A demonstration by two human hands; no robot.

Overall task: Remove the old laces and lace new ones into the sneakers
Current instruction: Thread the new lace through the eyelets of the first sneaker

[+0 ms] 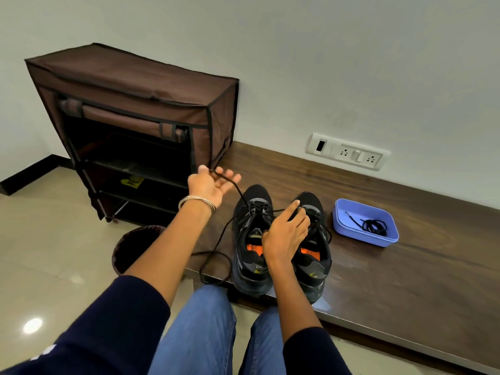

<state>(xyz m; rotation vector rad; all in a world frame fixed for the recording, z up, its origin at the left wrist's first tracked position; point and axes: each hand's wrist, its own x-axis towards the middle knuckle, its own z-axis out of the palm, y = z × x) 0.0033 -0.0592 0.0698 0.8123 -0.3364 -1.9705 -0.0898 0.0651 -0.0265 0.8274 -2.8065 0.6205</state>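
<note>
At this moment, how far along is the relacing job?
Early. The left hand pinches a black lace drawn out of the left sneaker, slack trailing off the bench edge; the right hand rests on the shoes. The right sneaker still looks laced. Coiled laces wait in the blue tray, so no relacing has begun.

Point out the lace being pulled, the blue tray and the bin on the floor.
black lace [234, 187]: head view, taut stretch between left hand and left sneaker.
blue tray [359, 237]: head view, near wall.
waste bin [119, 247]: head view, left rim, on the floor beside the bench.
</note>
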